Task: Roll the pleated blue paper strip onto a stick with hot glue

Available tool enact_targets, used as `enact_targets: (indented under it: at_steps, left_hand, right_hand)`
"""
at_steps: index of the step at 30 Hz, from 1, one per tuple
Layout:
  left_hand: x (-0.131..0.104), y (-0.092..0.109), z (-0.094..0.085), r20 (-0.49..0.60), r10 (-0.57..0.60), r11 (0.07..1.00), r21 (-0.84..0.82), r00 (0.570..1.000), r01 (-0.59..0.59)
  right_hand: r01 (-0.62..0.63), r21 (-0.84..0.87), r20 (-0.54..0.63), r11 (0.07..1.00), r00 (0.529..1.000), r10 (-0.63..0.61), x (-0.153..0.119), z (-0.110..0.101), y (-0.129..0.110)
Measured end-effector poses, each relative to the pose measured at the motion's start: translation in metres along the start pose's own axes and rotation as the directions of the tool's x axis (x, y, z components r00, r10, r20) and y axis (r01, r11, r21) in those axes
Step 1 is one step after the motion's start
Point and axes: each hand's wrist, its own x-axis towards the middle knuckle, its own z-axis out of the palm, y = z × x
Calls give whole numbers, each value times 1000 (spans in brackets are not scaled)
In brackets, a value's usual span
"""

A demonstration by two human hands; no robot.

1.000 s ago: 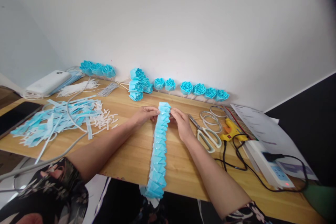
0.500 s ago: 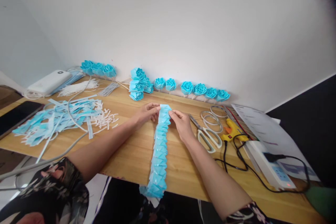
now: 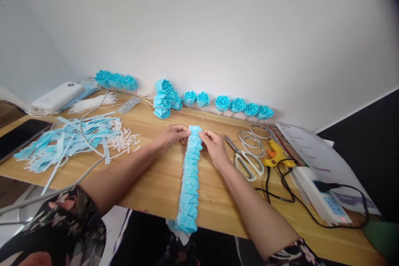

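Strip (image 3: 190, 170) pinched at twelve-o'clock end by nearly closed left fingers (image 3: 183, 134) and right fingers (image 3: 206, 136), likely steadying folds (image 3: 188, 193)

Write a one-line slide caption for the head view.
Left hand and right hand hold a blue strip by its far end, scissors at right, flowers behind.

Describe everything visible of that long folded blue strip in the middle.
The long light-blue pleated strip, thin and fabric- or paper-like, has overlapping folds, pointed along the right, and glossy patches. It stretches toward the person across the pale wooden table, its near end past the front edge. Fingers of the left hand and right hand pinch its far end from opposite sides.
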Motion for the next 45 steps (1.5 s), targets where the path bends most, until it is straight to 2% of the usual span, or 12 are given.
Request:
enact_targets:
  at_steps: [9,14,19,26,29,34,41,45]
  left_hand:
    - [2,-3,-2,-23,-3,1000,12,1000,3]
    - [0,0,-1,3,0,999,42,1000,0]
    - [1,0,0,-10,-17,998,-56,1000,17]
    - [2,-1,0,-72,-4,1000,-27,997,2]
    - [3,-3,-2,-75,16,1000,-21,997,-18]
    - [4,-8,-4,-84,27,999,-39,996,-31]
    - [3,-7,-3,-2,51,997,-61,999,-51]
    - [4,-6,-6,27,27,984,-174,999,-22]
  right_hand:
    - [-90,165,-4,982,996,92,0,-1,-6]
    - [-14,90,-36,996,999,17,2,-1,-2]
    - [9,67,-93,998,996,-3,4,-3,4]
    - [40,-18,-12,999,999,-40,1,-2,0]
    - [22,-22,12,1000,1000,-22,1,-2,0]
    - [-93,54,84,994,993,88,3,-2,0]
    - [-38,-63,37,997,999,41,6,-2,1]
    - [-43,-107,41,993,998,47,13,-2,0]
